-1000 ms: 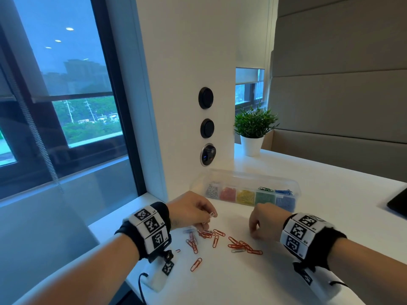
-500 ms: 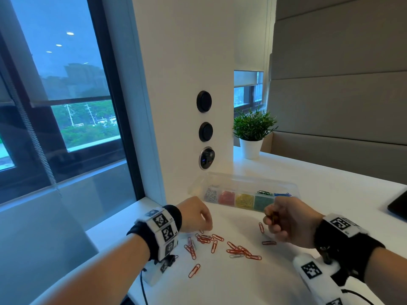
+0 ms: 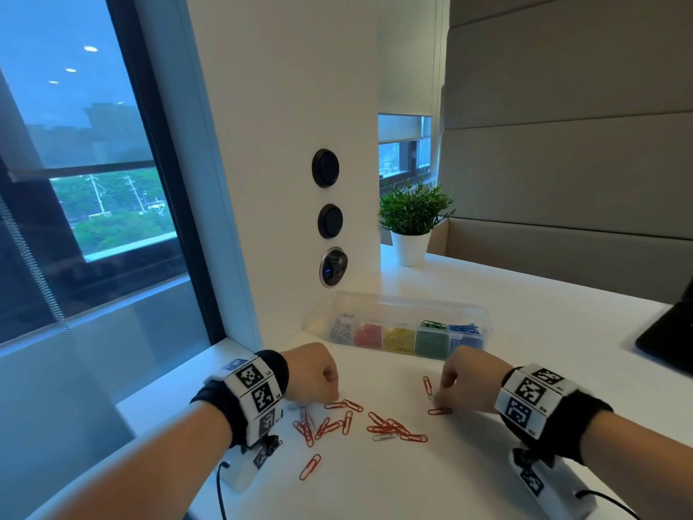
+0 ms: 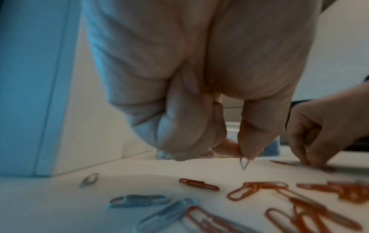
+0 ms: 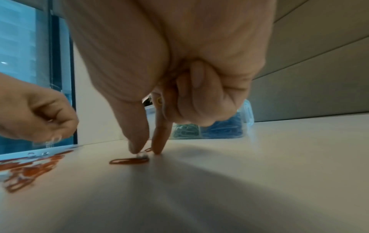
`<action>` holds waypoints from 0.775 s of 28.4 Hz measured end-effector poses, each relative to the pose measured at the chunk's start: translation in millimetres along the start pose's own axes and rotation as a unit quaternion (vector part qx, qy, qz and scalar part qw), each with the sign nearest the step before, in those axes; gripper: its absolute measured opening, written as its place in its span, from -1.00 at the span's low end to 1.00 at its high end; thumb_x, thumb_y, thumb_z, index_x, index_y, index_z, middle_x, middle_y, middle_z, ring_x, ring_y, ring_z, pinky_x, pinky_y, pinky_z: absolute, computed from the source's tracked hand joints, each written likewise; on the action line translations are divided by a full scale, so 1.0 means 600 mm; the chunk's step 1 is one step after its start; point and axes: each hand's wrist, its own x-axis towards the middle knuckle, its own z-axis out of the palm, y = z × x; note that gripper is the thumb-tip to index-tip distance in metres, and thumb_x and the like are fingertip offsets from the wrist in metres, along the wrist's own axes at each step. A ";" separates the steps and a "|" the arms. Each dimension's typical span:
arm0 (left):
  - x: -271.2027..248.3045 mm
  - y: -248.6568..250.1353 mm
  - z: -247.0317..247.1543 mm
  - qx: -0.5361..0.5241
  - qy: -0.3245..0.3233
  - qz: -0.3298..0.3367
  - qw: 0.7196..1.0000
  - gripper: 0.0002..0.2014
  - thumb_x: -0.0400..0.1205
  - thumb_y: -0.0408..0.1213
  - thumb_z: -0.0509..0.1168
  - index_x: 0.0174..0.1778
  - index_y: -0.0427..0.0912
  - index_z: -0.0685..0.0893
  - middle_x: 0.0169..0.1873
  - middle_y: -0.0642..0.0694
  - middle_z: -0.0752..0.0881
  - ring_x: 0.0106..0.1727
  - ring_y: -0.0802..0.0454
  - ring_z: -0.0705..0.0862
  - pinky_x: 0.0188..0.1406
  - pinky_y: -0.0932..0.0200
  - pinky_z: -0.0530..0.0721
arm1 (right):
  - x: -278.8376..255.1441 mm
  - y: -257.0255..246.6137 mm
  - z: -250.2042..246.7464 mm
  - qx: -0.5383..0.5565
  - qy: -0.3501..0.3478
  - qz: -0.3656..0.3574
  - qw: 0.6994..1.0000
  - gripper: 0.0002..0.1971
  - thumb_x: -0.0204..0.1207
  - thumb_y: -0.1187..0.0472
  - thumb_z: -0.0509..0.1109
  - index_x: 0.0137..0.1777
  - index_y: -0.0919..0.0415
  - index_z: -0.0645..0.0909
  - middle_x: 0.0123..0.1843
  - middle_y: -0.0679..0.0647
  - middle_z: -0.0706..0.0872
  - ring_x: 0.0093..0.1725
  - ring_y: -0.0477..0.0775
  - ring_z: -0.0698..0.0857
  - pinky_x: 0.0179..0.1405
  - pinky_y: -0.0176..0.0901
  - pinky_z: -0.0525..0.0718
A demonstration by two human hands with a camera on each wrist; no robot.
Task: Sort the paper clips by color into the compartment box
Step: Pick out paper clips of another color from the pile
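We see a white table (image 3: pixel 506 302) with a clear compartment box (image 3: pixel 397 334) at its far side, holding silver, red, yellow, green and blue clips in separate sections. Near us, loose red paper clips (image 3: pixel 378 425) lie scattered between the hands. Our left hand (image 3: pixel 311 373) pinches a silver clip (image 4: pixel 244 163) between thumb and forefinger just above the table. Our right hand (image 3: pixel 468 380) presses thumb and forefinger tips down around another small silver clip (image 5: pixel 142 155), beside a red one (image 5: pixel 128 161).

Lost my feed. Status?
Left hand pinches silver clip. Right hand fingertips on table at another. Red clips loose. Box unobstructed.
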 end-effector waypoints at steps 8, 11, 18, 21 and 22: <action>-0.032 -0.038 -0.017 -0.573 -0.008 -0.055 0.818 -0.81 0.62 -0.37 0.01 -0.33 -0.15 0.31 -0.52 -0.09 0.39 -0.51 0.05 0.28 -0.59 0.27 0.23 | 0.012 -0.029 -0.001 0.051 -0.063 -0.020 0.997 -0.78 0.56 0.12 0.38 -0.32 0.09 0.69 -0.35 -0.05 0.68 -0.45 -0.12 0.54 -0.52 -0.34 0.52; -0.039 -0.058 -0.018 -0.642 0.045 -0.044 0.764 -0.80 0.60 -0.45 0.05 -0.35 -0.19 0.36 -0.54 -0.16 0.49 -0.54 0.04 0.33 -0.68 0.31 0.28 | 0.014 -0.044 -0.006 0.246 -0.091 -0.025 0.965 -0.84 0.51 0.13 0.49 -0.27 0.14 0.77 -0.40 0.10 0.50 -0.52 -0.01 0.37 -0.54 -0.22 0.37; -0.037 -0.074 -0.030 -0.392 0.094 -0.160 0.901 -0.80 0.60 -0.51 0.07 -0.21 -0.22 0.57 -0.61 -0.05 0.38 -0.64 0.11 0.21 -0.68 0.35 0.16 | 0.028 -0.116 0.001 0.153 -0.085 -0.085 0.981 -0.90 0.47 0.02 0.54 -0.15 0.02 0.82 -0.36 -0.15 0.70 -0.55 -0.13 0.46 -0.59 -0.31 0.44; -0.031 -0.089 -0.024 -0.175 0.077 -0.105 0.976 -0.85 0.64 -0.29 0.29 -0.22 -0.18 0.70 -0.47 0.02 0.55 -0.52 0.15 0.44 -0.56 0.34 0.42 | 0.039 -0.133 0.009 0.106 -0.081 -0.102 0.986 -0.86 0.45 -0.01 0.55 -0.07 0.01 0.83 -0.26 -0.12 0.76 -0.45 -0.16 0.54 -0.57 -0.38 0.47; -0.031 -0.093 -0.020 -0.120 0.080 -0.073 0.987 -0.85 0.65 -0.24 0.31 -0.15 -0.17 0.75 -0.36 0.04 0.64 -0.40 0.18 0.54 -0.43 0.38 0.50 | 0.041 -0.138 0.011 0.097 -0.077 -0.106 0.987 -0.85 0.46 -0.01 0.55 -0.05 0.01 0.83 -0.28 -0.15 0.74 -0.40 -0.18 0.57 -0.55 -0.41 0.47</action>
